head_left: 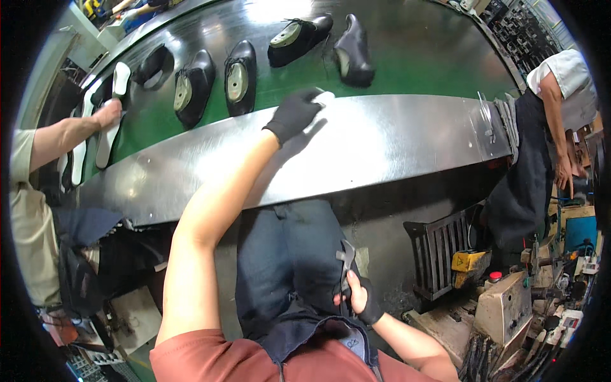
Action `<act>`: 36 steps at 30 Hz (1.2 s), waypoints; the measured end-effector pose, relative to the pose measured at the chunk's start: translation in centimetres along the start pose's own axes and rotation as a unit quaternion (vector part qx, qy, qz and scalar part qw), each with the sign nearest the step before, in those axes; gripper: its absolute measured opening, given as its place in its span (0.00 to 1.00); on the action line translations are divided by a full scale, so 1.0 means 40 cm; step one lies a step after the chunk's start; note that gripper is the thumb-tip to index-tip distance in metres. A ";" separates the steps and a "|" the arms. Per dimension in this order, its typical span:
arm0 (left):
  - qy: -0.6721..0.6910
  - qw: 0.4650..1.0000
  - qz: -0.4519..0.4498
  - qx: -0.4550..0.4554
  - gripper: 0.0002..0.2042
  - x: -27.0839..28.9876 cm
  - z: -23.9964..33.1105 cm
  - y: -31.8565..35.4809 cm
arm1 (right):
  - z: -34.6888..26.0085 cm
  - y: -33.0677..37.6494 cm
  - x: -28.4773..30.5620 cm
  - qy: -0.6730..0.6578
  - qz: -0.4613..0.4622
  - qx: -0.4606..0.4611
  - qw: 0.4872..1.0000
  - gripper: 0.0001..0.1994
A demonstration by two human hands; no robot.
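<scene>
My left hand point(294, 116), in a black glove, reaches over the metal ledge with its fingers closed together. A small pale patch point(324, 99) shows at its fingertips; glare hides whether this is a held piece or bare fingertips. In front of my right thigh, my right hand point(358, 298) is wrapped round a grey metal hand tool with a curved head, which looks like pincers point(346, 256). Its glove leaves the thumb bare. Beyond my left hand lie a black shoe point(240, 77) with a pale green last inside and another black shoe point(299, 38) on its side.
The green conveyor belt point(420, 70) carries several black shoes. On the left, a co-worker's hand point(108, 113) touches a white insole-shaped piece point(109, 140). Another person point(560, 95) bends at the right. A black slatted rack point(443, 251) and a machine box point(504, 307) stand at my right.
</scene>
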State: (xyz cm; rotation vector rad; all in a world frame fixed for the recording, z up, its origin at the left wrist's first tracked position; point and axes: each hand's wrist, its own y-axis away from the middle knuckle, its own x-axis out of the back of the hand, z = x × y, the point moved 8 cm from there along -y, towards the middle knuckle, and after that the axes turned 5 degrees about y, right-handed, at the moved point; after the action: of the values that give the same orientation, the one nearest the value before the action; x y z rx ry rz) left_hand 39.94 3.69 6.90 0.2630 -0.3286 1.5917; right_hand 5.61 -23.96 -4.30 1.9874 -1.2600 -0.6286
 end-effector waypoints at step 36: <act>0.493 0.842 -0.089 0.199 0.26 0.106 -0.157 -0.137 | 0.003 -0.007 -0.017 -0.107 -0.015 -0.048 0.993 0.32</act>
State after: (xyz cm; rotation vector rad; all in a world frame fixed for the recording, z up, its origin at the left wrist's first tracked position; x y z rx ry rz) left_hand 45.43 10.10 2.87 -0.2296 0.8135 1.3967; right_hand 5.41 -23.32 -4.55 1.9020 -1.3014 -0.9200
